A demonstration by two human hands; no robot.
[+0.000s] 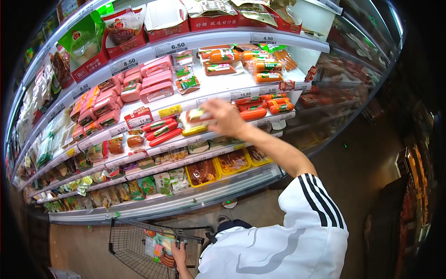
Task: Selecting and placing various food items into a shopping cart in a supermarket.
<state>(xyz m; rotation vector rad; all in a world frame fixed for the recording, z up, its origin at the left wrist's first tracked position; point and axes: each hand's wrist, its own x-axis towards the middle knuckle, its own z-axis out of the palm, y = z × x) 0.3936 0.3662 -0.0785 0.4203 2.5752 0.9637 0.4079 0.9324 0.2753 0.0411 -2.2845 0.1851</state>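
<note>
My right hand (pixel 223 117) reaches to a shelf of the refrigerated display case, fingers closed on a clear packet (pixel 193 115) with brownish contents. Motion blurs both, and the hand hides part of the packet. Directly below is a yellow-wrapped sausage (pixel 194 130). Red-wrapped sausages (pixel 162 132) lie left of the hand, and orange-red sausages (pixel 253 114) lie to its right. Lower down, my left hand (pixel 179 254) grips the edge of a black wire shopping cart (pixel 130 240). Inside the cart are several packaged foods (pixel 158 244), including sausages, partly hidden by the frame and hand.
The shelf above holds pink packaged meats (pixel 156 80) and packs of orange sausages (pixel 266 68). Yellow trays of meat (pixel 203 172) sit near the bottom, above the case's vented front ledge (pixel 167 205). Price-label rails (pixel 240 94) edge the shelves. Tiled floor (pixel 258 205) lies below.
</note>
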